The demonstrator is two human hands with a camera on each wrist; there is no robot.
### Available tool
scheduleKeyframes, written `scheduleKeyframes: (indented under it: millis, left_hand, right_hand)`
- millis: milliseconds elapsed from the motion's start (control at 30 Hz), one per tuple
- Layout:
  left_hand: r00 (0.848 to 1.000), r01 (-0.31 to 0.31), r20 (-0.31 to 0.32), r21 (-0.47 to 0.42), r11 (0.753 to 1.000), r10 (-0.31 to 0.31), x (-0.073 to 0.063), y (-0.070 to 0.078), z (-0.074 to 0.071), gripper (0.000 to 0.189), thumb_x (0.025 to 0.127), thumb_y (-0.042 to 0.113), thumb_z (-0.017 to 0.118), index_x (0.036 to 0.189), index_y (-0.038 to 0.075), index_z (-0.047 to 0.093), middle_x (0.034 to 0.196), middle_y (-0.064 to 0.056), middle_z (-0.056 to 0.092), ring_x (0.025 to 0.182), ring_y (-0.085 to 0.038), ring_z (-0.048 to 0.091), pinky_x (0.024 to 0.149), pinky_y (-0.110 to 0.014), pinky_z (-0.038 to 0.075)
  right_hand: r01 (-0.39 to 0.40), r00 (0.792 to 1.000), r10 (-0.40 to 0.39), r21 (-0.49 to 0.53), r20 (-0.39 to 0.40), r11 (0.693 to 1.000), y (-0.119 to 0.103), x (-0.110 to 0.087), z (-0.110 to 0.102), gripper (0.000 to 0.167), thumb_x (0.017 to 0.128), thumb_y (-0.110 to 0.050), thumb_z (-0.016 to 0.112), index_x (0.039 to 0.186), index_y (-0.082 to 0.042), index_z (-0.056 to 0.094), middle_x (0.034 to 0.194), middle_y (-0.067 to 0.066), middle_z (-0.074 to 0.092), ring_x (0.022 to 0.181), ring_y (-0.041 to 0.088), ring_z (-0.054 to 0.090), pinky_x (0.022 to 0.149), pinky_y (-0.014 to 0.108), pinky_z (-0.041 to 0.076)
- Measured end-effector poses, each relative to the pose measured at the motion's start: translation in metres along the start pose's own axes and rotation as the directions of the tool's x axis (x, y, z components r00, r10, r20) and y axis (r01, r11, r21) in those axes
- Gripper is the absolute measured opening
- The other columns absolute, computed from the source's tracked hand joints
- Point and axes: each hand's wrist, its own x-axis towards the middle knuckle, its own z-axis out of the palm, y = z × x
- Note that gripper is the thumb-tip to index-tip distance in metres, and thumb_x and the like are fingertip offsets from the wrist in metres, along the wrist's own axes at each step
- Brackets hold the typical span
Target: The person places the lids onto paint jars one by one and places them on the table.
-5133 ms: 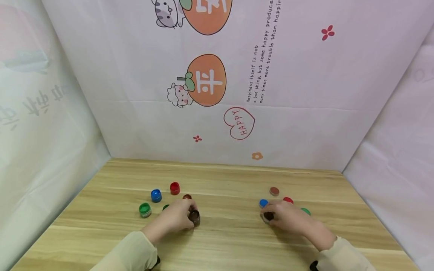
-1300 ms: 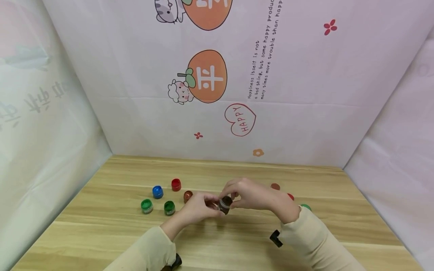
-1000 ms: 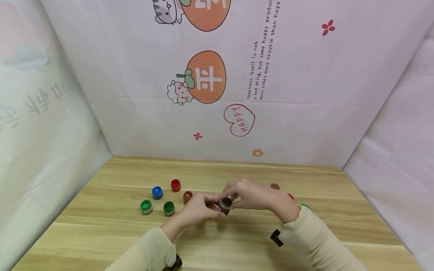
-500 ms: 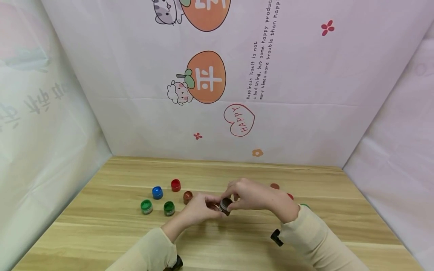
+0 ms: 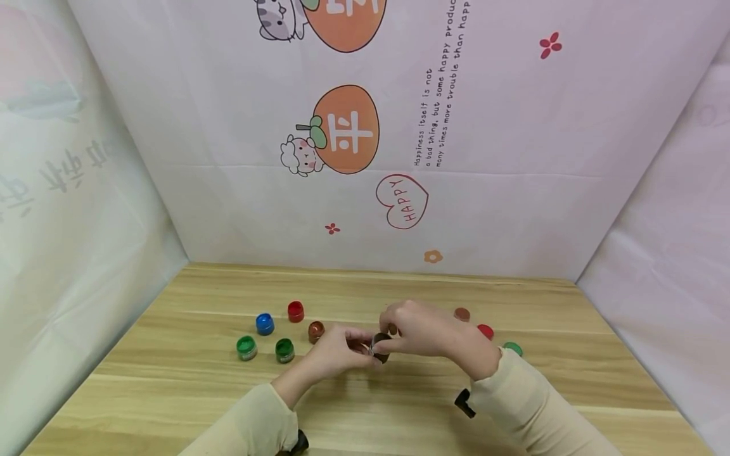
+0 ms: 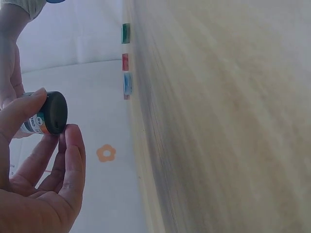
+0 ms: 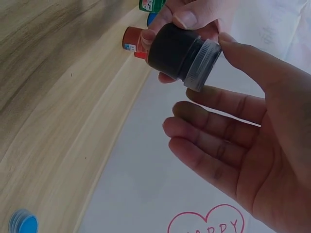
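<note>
My left hand (image 5: 339, 351) holds a small dark brown paint jar (image 7: 170, 48) by its body, thumb on one side and fingers on the other. It is raised above the tabletop and tilted. On the jar's mouth sits a lid with a clear ridged rim (image 7: 201, 63). My right hand (image 5: 422, 329) pinches this lid between thumb and index finger; its other fingers stand out loosely, as the right wrist view shows. Dark paint stains mark some of those fingertips. In the left wrist view the jar's dark base (image 6: 57, 112) faces the camera, with a printed label on its side.
Uncapped jars stand at left: red (image 5: 295, 311), blue (image 5: 265, 324), light green (image 5: 246, 348), dark green (image 5: 284, 350) and reddish brown (image 5: 316, 331). At right lie brown (image 5: 462, 314), red (image 5: 485, 332) and green (image 5: 512, 348) lids. A blue lid (image 7: 28, 225) shows in the right wrist view.
Five seconds ago the hands were apart, the left with the open jar, the right with the dark lid. They have come together mid-table; in the last second the right fingers have shifted round the lid.
</note>
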Motion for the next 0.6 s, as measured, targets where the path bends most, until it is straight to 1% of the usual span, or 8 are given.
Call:
scheduleKeyframes:
  millis: [67,133,200,267,333,400,500,600]
  left_hand:
    - [1.000,0.000,0.002,-0.006,1.000,0.000,0.000,0.000,0.001,0.031,0.086,0.014,0.085,0.115,0.007,0.078,0.098,0.000,0.075,0.087,-0.015,0.069,0.076,-0.025,0.055]
    - [1.000,0.004,0.003,-0.017,1.000,-0.004,0.000,0.000,0.001,0.031,0.085,0.013,0.085,0.115,0.005,0.077,0.098,0.000,0.075,0.087,-0.014,0.069,0.076,-0.025,0.055]
    - [1.000,0.007,0.003,-0.028,1.000,-0.007,0.000,0.000,0.001,0.032,0.085,0.012,0.084,0.115,0.004,0.077,0.097,-0.001,0.075,0.086,-0.014,0.068,0.075,-0.025,0.055]
    - [1.000,0.009,0.001,-0.029,1.000,-0.009,0.000,0.001,0.001,0.033,0.086,0.011,0.084,0.116,0.002,0.076,0.097,-0.002,0.074,0.086,-0.014,0.067,0.075,-0.025,0.055]
    - [1.000,0.012,0.002,-0.027,1.000,-0.012,0.000,0.002,0.001,0.035,0.086,0.012,0.084,0.118,0.001,0.075,0.098,-0.002,0.074,0.086,-0.013,0.066,0.075,-0.025,0.054]
    - [1.000,0.016,0.002,-0.026,1.000,-0.016,-0.001,0.003,0.000,0.036,0.086,0.013,0.084,0.119,0.001,0.075,0.101,-0.003,0.074,0.086,-0.014,0.066,0.075,-0.025,0.054]
    - [1.000,0.026,0.002,-0.030,0.999,-0.026,-0.001,0.004,0.000,0.036,0.086,0.014,0.084,0.119,0.002,0.075,0.102,-0.003,0.075,0.087,-0.014,0.066,0.076,-0.026,0.053]
    - [1.000,0.031,0.001,-0.036,0.999,-0.031,-0.002,0.005,0.000,0.033,0.086,0.013,0.084,0.116,0.002,0.076,0.098,-0.003,0.074,0.086,-0.014,0.066,0.076,-0.026,0.053]
  right_hand:
    - [-0.008,1.000,0.008,-0.025,-0.006,1.000,-0.001,0.000,0.000,0.028,0.095,-0.035,0.076,0.078,-0.017,0.062,0.075,-0.005,0.055,0.065,0.004,0.043,0.058,0.022,0.040]
    - [-0.017,1.000,0.017,-0.035,-0.007,0.999,-0.001,-0.001,0.001,0.029,0.096,-0.036,0.075,0.078,-0.017,0.063,0.075,-0.006,0.055,0.065,0.004,0.044,0.058,0.022,0.040]
    - [-0.016,1.000,0.016,-0.021,-0.004,1.000,0.000,-0.001,0.000,0.025,0.096,-0.037,0.075,0.085,-0.015,0.069,0.082,-0.007,0.060,0.070,0.006,0.053,0.062,0.022,0.045]
    - [0.002,1.000,-0.002,0.021,0.006,1.000,0.001,-0.002,-0.001,0.022,0.095,-0.034,0.075,0.098,-0.012,0.075,0.094,-0.004,0.067,0.080,0.011,0.062,0.069,0.024,0.051]
    - [0.042,0.999,-0.043,0.073,0.011,0.996,0.004,-0.003,-0.002,0.025,0.094,-0.028,0.078,0.112,-0.010,0.075,0.108,-0.001,0.070,0.092,0.016,0.066,0.079,0.027,0.055]
    - [0.103,0.994,-0.105,0.117,0.011,0.988,0.007,-0.004,-0.004,0.029,0.093,-0.019,0.079,0.120,-0.010,0.074,0.117,0.001,0.070,0.102,0.019,0.067,0.087,0.031,0.055]
    - [0.208,0.978,-0.209,0.141,-0.004,0.968,0.011,-0.004,-0.005,0.032,0.090,-0.008,0.080,0.122,-0.010,0.074,0.118,0.000,0.070,0.109,0.016,0.065,0.093,0.033,0.055]
    - [0.267,0.963,-0.270,0.148,-0.003,0.952,0.013,-0.003,-0.005,0.034,0.088,0.000,0.079,0.121,-0.008,0.075,0.118,-0.001,0.070,0.110,0.012,0.064,0.093,0.032,0.055]
